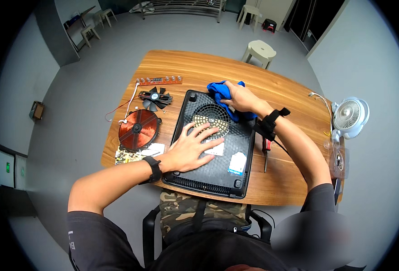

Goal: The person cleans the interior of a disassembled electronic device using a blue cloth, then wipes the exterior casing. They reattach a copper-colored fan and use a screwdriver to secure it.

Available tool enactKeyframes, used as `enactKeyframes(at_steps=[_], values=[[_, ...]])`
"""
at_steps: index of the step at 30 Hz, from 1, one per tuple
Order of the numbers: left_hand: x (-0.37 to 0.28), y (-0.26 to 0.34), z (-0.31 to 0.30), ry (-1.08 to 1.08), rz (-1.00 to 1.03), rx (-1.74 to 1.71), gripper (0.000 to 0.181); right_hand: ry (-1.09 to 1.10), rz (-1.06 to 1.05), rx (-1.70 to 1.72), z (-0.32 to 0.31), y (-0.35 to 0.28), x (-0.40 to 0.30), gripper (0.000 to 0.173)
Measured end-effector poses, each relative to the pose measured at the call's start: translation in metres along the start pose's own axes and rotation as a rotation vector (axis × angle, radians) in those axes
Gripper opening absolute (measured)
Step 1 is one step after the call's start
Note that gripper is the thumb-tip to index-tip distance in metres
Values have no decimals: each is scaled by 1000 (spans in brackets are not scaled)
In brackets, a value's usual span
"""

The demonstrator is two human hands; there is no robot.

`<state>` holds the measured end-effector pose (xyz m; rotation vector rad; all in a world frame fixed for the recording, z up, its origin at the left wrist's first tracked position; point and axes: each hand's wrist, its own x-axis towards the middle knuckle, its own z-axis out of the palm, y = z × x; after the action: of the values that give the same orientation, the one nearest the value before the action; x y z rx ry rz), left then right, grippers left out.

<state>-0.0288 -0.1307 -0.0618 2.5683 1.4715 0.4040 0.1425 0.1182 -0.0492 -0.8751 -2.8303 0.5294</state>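
Observation:
A black plastic appliance housing [199, 169] with a round fan grille [211, 118], labels and rubber feet lies on the wooden table [287, 179]. My left hand [192, 149] rests flat on it, fingers spread over the grille's lower edge and a white label [215, 147]. At the housing's upper right corner my right hand [240, 96] grips a bunched blue cloth [219, 88], pressing it against the surface. Left of the housing lie a copper induction coil [139, 130], a black cooling fan [155, 97], a circuit board [128, 156] and a narrow control board [158, 80].
A red-handled screwdriver [266, 152] lies right of the housing. Near the table's right edge are a small white fan [347, 113], a loose cable [321, 98] and a clear plastic container [340, 162]. Beyond the table stands a beige stool [262, 50].

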Motion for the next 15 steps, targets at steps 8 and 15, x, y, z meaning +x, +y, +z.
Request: enactKeyframes(at_steps=[8, 15], values=[[-2, -3, 3, 68, 16, -14, 55, 44, 6, 187, 21, -60, 56, 58], [-2, -3, 7, 89, 17, -14, 55, -18, -156, 397, 10, -77, 73, 59]])
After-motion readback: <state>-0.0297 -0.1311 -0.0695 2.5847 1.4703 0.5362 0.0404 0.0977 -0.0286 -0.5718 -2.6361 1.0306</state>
